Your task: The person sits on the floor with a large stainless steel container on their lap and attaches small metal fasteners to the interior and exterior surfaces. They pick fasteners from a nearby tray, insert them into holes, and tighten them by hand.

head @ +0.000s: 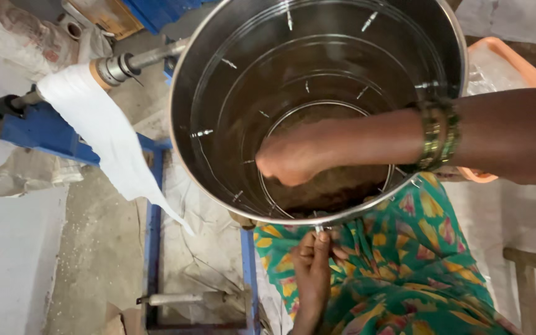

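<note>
A large steel drum (218, 56) with ringed walls fills the upper middle of the view. Brown powder (336, 186) covers its bottom. My right hand (290, 158) reaches into the drum from the right, green bangles (438, 133) on the wrist. Its fingers are curled into a fist that rests on the powder; I cannot tell whether it holds any. My left hand (311, 267) comes up from below and pinches a small metal piece (319, 229) at the near rim of the drum.
A blue metal frame (44, 130) carries a shaft with a white cloth sleeve (103, 133) hanging at the left. An orange tray (504, 53) lies behind the drum at right. A green flowered garment (404, 267) spreads below, with a wooden stool (528, 273) at right.
</note>
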